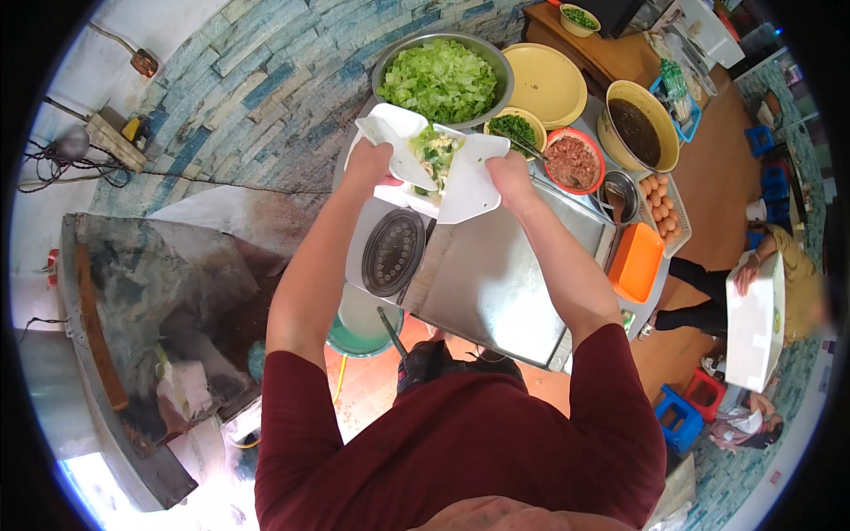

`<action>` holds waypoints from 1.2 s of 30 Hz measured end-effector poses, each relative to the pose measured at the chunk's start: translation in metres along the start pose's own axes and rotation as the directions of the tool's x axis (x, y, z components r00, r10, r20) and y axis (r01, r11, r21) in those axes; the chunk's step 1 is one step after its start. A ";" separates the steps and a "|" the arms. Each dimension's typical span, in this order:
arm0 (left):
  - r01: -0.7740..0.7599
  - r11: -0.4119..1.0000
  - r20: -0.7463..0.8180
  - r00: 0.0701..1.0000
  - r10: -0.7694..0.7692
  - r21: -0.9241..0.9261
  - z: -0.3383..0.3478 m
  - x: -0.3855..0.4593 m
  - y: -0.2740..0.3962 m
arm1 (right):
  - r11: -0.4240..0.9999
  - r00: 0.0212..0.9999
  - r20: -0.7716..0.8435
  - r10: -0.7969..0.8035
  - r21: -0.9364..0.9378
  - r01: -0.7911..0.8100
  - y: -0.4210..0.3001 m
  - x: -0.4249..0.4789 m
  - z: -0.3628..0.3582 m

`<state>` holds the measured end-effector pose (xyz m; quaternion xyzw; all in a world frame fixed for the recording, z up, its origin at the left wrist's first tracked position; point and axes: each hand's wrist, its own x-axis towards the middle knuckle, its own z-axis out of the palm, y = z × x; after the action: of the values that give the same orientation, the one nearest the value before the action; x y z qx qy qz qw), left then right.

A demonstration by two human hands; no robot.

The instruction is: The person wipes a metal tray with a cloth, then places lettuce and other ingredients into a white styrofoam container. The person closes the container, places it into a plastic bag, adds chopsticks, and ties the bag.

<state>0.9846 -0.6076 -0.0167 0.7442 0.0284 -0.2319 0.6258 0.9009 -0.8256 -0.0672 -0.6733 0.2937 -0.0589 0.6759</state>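
Observation:
My left hand (368, 162) grips a white flat scraper (410, 161). In my right hand (512, 176) is a second white scraper (473, 179), with a small hole near its corner. Between the two blades lies a heap of food (436, 159), with leafy greens and pale yellowish pieces. Below and behind the scrapers is a white foam takeaway box (403, 119), its lid raised; the blades cover much of it. A metal steamer drawer cabinet top (495, 272) lies nearer my body. Left of that is a dark oval perforated plate (394, 252).
Behind the box stand a steel basin of chopped lettuce (441, 79), a yellow lid (548, 86) and a bowl of chopped greens (514, 129). To the right are minced meat (572, 159), a sauce pot (637, 126), eggs (661, 206) and an orange tray (637, 262). Another person (797, 285) carries a white box.

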 end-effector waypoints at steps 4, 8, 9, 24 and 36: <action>-0.044 0.998 0.018 0.999 0.045 -0.045 -0.005 -0.005 -0.013 | 0.953 0.965 -0.147 -0.215 -0.246 0.175 0.017 0.011 -0.001; -0.152 0.985 0.059 0.987 0.147 0.081 -0.002 -0.017 -0.029 | 0.879 0.923 -0.130 -0.361 -0.380 0.290 0.016 0.019 0.011; -0.201 0.971 0.047 0.979 0.196 0.127 0.001 -0.018 -0.029 | 0.865 0.926 -0.106 -0.362 -0.408 0.292 0.011 0.020 0.016; -0.318 0.931 0.001 0.946 0.324 -0.177 -0.080 -0.026 -0.011 | 0.984 0.982 0.117 -0.150 0.114 0.137 -0.095 -0.078 -0.022; 0.265 0.948 0.156 0.959 -0.239 -0.177 -0.117 -0.043 -0.235 | 0.716 0.765 0.323 0.557 0.279 -0.640 0.202 -0.147 0.064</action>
<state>0.9049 -0.4362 -0.2031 0.6522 0.1045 -0.3547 0.6617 0.7469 -0.6818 -0.2159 -0.4019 0.4047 0.1830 0.8007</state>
